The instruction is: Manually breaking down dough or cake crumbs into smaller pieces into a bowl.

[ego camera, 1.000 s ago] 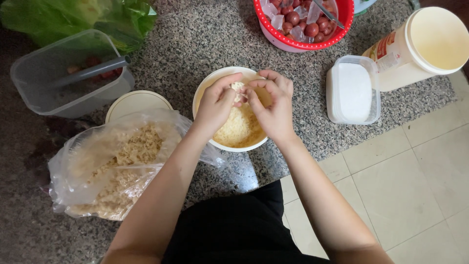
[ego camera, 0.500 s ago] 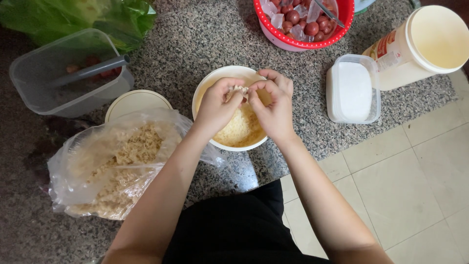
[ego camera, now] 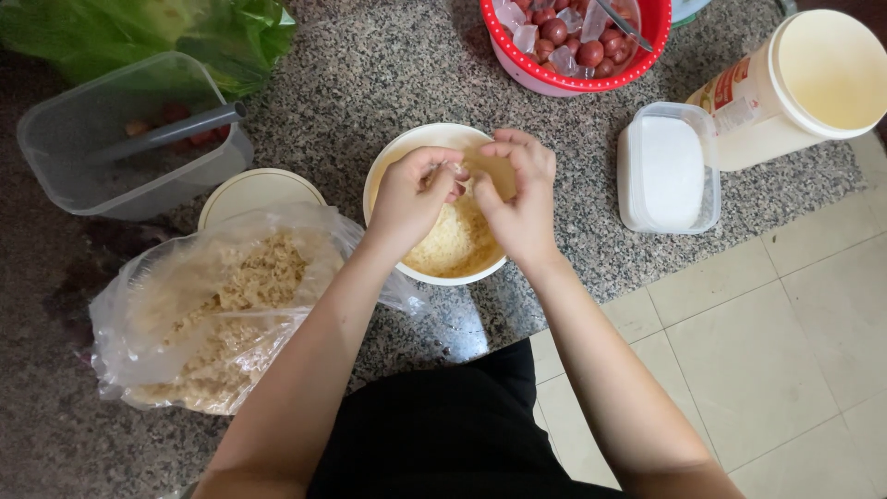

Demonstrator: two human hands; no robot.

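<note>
Crumbs (ego camera: 453, 245), pale yellow and coarse, fill the bottom of a white bowl (ego camera: 393, 166) that sits on the speckled stone counter (ego camera: 388, 65), right at its front edge. Both hands hang over the bowl. The left hand (ego camera: 413, 196) has its fingers curled together, the tips pinched on a small pale bit that is too tiny to make out. The right hand (ego camera: 520, 201) is bent the same way, fingers drawn in toward the left hand's tips, nearly touching them; whether it grips anything cannot be told.

Just left of the bowl lies a round cream lid (ego camera: 249, 189), flat on the counter. In front of that lid, also left of the bowl, a clear plastic bag (ego camera: 199, 314) slumps open, full of the same kind of pale crumbs, and its edge reaches the bowl's side. Farther left of the bowl stands a clear plastic box (ego camera: 65, 139) with a grey handle (ego camera: 176, 131) resting across it and a few reddish pieces inside. Behind that box are green leaves (ego camera: 139, 28).

Behind the bowl is a red basket (ego camera: 651, 32) holding small red fruits (ego camera: 589, 53) and clear wrappers. Right of the bowl stands a clear tub (ego camera: 667, 171) of white powder, and beyond that a cream jar (ego camera: 804, 83) lies on its side, its mouth open.
</note>
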